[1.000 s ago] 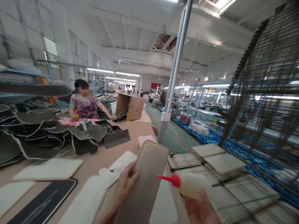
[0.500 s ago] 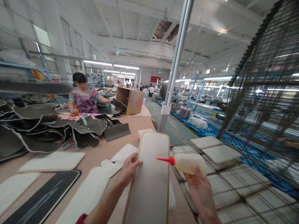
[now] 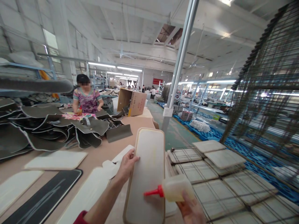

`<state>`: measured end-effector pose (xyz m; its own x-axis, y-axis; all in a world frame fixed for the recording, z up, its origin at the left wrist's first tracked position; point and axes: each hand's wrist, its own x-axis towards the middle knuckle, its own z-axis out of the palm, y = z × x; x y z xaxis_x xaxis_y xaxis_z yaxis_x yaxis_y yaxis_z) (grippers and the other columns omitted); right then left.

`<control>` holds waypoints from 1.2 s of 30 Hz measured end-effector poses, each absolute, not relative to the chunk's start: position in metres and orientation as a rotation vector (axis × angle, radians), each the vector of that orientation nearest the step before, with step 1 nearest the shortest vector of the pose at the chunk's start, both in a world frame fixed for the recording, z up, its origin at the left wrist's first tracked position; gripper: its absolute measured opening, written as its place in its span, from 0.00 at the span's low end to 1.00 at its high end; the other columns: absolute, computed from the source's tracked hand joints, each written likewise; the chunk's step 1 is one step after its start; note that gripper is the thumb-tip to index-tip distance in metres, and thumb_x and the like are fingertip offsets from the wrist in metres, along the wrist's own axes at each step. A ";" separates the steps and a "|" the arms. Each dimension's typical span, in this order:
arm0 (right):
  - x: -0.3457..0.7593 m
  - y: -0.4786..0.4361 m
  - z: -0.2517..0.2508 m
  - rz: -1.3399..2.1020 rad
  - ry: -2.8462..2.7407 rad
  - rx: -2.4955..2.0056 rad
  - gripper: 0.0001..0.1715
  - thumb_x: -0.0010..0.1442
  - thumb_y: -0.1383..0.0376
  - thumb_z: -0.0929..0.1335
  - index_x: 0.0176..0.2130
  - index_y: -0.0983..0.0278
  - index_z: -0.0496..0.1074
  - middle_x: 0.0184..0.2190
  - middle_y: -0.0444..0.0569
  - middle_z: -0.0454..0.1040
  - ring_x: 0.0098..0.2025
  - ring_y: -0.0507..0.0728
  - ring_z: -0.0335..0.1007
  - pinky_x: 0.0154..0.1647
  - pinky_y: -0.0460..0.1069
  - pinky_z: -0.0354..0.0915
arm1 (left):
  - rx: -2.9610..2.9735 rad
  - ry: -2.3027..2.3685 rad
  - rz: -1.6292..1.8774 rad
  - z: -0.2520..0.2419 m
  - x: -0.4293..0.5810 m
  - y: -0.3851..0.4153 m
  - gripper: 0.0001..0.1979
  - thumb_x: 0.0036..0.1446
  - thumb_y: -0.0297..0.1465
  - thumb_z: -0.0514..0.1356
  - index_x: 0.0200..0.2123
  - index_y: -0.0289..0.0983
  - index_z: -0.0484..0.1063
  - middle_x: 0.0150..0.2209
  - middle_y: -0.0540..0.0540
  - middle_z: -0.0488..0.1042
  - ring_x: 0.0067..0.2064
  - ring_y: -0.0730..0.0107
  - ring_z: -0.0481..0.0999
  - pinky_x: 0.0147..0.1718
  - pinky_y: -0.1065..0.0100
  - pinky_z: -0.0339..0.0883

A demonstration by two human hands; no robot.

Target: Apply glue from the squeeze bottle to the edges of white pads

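Note:
A long white panel with rounded corners and a tan edge stands tilted in front of me. My left hand grips its left edge, thumb on the white face. My right hand is wrapped round a squeeze bottle of pale yellow liquid with a red nozzle. The nozzle tip lies over the lower part of the panel; whether it touches, I cannot tell. Faint yellowish streaks show on the panel's upper face. Beside my left arm lie more white pieces and a black panel with a whitish smear.
Dark grey sheets with white edges are heaped on the table. Across it a person works near a cardboard box. At right, white panels lie on a wire rack, with a tall wire mesh beyond. A post rises ahead.
My right hand has brought the bottle down and left, so its nozzle moved from the panel's upper part to its lower part. The person opposite has drawn an arm back from the box.

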<state>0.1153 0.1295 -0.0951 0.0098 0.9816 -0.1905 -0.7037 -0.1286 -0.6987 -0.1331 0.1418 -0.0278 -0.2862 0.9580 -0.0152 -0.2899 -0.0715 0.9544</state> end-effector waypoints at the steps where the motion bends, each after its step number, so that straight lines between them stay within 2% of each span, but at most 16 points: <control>1: 0.118 0.134 -0.090 1.554 -0.448 -0.753 0.34 0.39 0.58 0.79 0.41 0.72 0.71 0.37 0.59 0.76 0.38 0.61 0.74 0.37 0.50 0.73 | 0.868 1.159 1.552 -0.027 -0.133 0.141 0.27 0.39 0.30 0.62 0.47 0.33 0.69 0.31 0.48 0.78 0.29 0.67 0.75 0.31 0.68 0.66; 3: 0.124 0.151 -0.073 1.547 -0.398 -0.706 0.37 0.41 0.56 0.78 0.46 0.71 0.70 0.42 0.59 0.75 0.45 0.62 0.72 0.41 0.51 0.72 | 0.898 1.158 1.519 -0.025 -0.131 0.140 0.26 0.39 0.30 0.63 0.46 0.33 0.70 0.31 0.47 0.78 0.30 0.66 0.75 0.31 0.68 0.66; 6: 0.132 0.181 -0.048 1.469 -0.362 -0.640 0.36 0.41 0.58 0.79 0.47 0.66 0.69 0.43 0.52 0.75 0.49 0.59 0.69 0.45 0.49 0.71 | 0.938 1.171 1.484 -0.022 -0.124 0.137 0.25 0.39 0.30 0.63 0.45 0.33 0.71 0.32 0.47 0.78 0.30 0.66 0.75 0.31 0.69 0.66; 10: 0.133 0.195 -0.044 1.457 -0.366 -0.655 0.39 0.36 0.60 0.80 0.47 0.67 0.69 0.41 0.50 0.76 0.46 0.58 0.71 0.42 0.48 0.72 | 0.932 1.146 1.472 -0.019 -0.117 0.135 0.27 0.39 0.30 0.62 0.48 0.33 0.70 0.33 0.47 0.78 0.31 0.65 0.75 0.31 0.69 0.67; 16: 0.122 0.148 -0.093 1.614 -0.430 -0.791 0.37 0.37 0.62 0.80 0.44 0.75 0.69 0.40 0.62 0.75 0.39 0.64 0.74 0.34 0.51 0.73 | 0.912 1.186 1.533 -0.026 -0.129 0.138 0.28 0.40 0.31 0.63 0.49 0.34 0.70 0.32 0.48 0.78 0.30 0.66 0.75 0.30 0.69 0.67; 19: 0.120 0.132 -0.103 1.637 -0.401 -0.838 0.35 0.36 0.63 0.80 0.41 0.75 0.70 0.37 0.63 0.76 0.34 0.63 0.75 0.31 0.50 0.74 | 0.928 1.248 1.547 -0.029 -0.133 0.141 0.26 0.41 0.31 0.62 0.48 0.34 0.70 0.31 0.48 0.77 0.30 0.67 0.75 0.31 0.69 0.67; 25: 0.127 0.166 -0.054 1.518 -0.360 -0.681 0.38 0.38 0.59 0.80 0.47 0.68 0.68 0.43 0.55 0.75 0.46 0.60 0.72 0.42 0.49 0.72 | 0.974 1.204 1.495 -0.024 -0.121 0.143 0.24 0.42 0.31 0.62 0.46 0.35 0.70 0.33 0.48 0.77 0.31 0.66 0.75 0.31 0.68 0.67; 28: 0.127 0.181 -0.042 1.458 -0.360 -0.659 0.40 0.38 0.61 0.80 0.48 0.65 0.67 0.42 0.49 0.76 0.46 0.57 0.71 0.43 0.48 0.72 | 0.969 1.186 1.487 -0.022 -0.115 0.142 0.24 0.42 0.31 0.61 0.46 0.35 0.70 0.33 0.48 0.77 0.32 0.66 0.75 0.31 0.69 0.66; 36: 0.115 0.148 -0.078 1.589 -0.436 -0.798 0.39 0.38 0.61 0.80 0.46 0.75 0.68 0.40 0.61 0.75 0.39 0.63 0.74 0.35 0.50 0.73 | 0.924 1.210 1.560 -0.029 -0.129 0.145 0.25 0.42 0.32 0.61 0.47 0.35 0.69 0.32 0.48 0.77 0.31 0.66 0.75 0.31 0.68 0.67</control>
<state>0.1146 0.1476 -0.0783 -0.0187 0.9692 -0.2457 -0.7081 -0.1863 -0.6811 -0.1294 0.1445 -0.0291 -0.2899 0.9568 0.0219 -0.2166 -0.0878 0.9723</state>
